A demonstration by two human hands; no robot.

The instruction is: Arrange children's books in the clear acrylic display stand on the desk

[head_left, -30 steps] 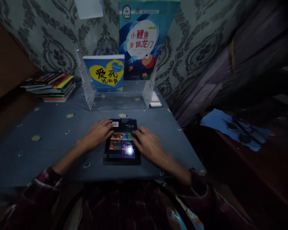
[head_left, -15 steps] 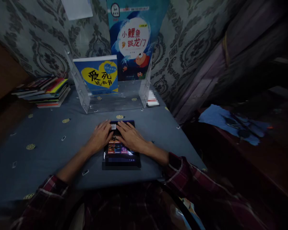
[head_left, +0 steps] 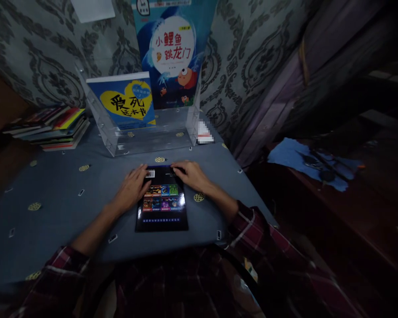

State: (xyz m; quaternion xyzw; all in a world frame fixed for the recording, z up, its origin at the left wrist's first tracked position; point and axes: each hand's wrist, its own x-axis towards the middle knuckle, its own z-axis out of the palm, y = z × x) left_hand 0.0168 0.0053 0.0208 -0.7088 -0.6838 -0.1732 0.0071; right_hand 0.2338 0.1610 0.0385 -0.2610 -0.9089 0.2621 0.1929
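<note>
A thin black book (head_left: pixel 162 221) lies flat on the cloth-covered table, its barcode side up and upside down to me. Two rows of small colourful pictures run across its cover. My left hand (head_left: pixel 132 185) rests over the book's far left edge, with the fingers stretched out beside the barcode and the thumb on the cover. At the far right corner, my right hand (head_left: pixel 193 176) has its fingertips and thumb closed on the book's edge. The undersides of the fingers are hidden.
Beyond the book stands a clear acrylic rack (head_left: pixel 152 143) holding a blue-and-yellow book (head_left: pixel 126 104) and a tall blue fish book (head_left: pixel 174 57). A book stack (head_left: pixel 56 128) sits at the left. Right of the table, a blue cloth (head_left: pixel 287 152) lies on a lower surface.
My right hand has slid from the middle of the cover to its far right corner, uncovering more of the pictures. The left hand stays at the left edge. The view has shifted slightly.
</note>
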